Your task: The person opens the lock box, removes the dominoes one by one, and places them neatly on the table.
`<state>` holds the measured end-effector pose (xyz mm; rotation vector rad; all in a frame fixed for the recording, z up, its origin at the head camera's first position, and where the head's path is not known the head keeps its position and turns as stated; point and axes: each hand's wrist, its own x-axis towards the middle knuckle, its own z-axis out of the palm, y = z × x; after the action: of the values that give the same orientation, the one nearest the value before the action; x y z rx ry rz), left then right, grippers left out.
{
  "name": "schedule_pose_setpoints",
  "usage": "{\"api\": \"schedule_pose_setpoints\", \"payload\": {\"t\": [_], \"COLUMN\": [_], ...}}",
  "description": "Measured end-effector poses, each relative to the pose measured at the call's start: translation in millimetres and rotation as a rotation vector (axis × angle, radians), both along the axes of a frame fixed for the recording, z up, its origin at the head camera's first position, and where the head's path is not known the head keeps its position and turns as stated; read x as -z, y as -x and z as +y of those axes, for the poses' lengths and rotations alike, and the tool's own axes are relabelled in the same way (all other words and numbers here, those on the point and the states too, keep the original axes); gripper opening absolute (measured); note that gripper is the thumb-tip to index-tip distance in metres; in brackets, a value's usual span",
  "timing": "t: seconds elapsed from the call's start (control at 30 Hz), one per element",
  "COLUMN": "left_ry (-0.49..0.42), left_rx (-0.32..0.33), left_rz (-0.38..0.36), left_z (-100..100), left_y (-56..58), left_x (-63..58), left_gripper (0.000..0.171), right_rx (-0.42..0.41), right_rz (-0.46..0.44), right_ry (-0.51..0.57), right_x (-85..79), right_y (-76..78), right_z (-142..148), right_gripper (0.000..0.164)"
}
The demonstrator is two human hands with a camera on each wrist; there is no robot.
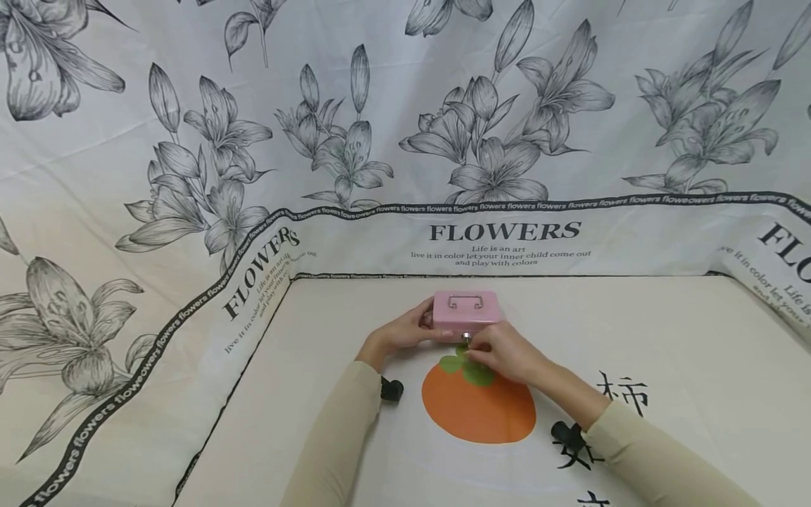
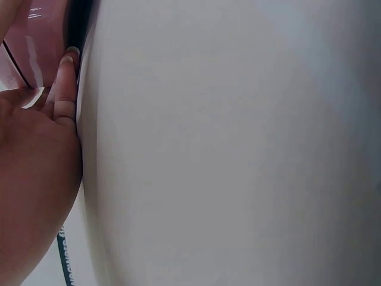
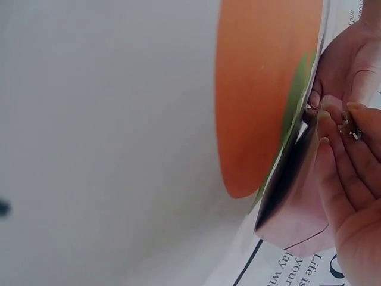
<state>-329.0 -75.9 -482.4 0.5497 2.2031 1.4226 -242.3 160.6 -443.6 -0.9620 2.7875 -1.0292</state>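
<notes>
A small pink cash box [image 1: 465, 313] with a wire handle on its lid sits on the printed cloth. My left hand [image 1: 405, 332] holds its left side, the thumb lying along the front; in the left wrist view, fingertips [image 2: 70, 59] touch the box's side. At the front of the box is a round metal lock [image 1: 467, 337]. Just before it, my right hand [image 1: 510, 352] pinches a small metal key [image 3: 350, 126] between thumb and fingers. Whether the key sits in the lock cannot be made out, as my fingers cover that spot.
The white table cloth [image 1: 342, 303] bears an orange persimmon print [image 1: 478, 408] with green leaves, and black characters [image 1: 624, 394] to the right. Behind it rises a flower-printed curtain [image 1: 507, 236], which also runs along both sides. Black wrist cameras [image 1: 391, 389] sit at both sleeves.
</notes>
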Motion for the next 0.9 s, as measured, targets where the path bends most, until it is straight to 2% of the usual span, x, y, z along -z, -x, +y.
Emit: {"api": "schedule_pose_setpoints", "payload": {"t": [0.2, 0.47, 0.73, 0.9], "left_ry": [-0.007, -0.034, -0.034, -0.020], "left_rx": [0.001, 0.023, 0.034, 0.026], "left_rz": [0.008, -0.009, -0.018, -0.021], "left_z": [-1.0, -1.2, -0.3, -0.5], "left_y": [-2.1, -3.0, -3.5, -5.1], "left_x": [-1.7, -3.5, -4.7, -5.1], "left_gripper": [0.098, 0.096, 0.096, 0.098], "right_rx": [-0.023, -0.036, -0.025, -0.003], "right_rz": [-0.026, -0.045, -0.068, -0.051], "right_ry": [-0.011, -0.019, -0.006, -0.007], "right_x": [-1.3, -2.5, -4.7, -5.3], "right_y": [2.0, 3.2, 3.1, 2.5], "right_z": [1.2, 0.2, -1.2, -1.4], "right_gripper": [0.006, 0.012, 0.012, 0.008]}}
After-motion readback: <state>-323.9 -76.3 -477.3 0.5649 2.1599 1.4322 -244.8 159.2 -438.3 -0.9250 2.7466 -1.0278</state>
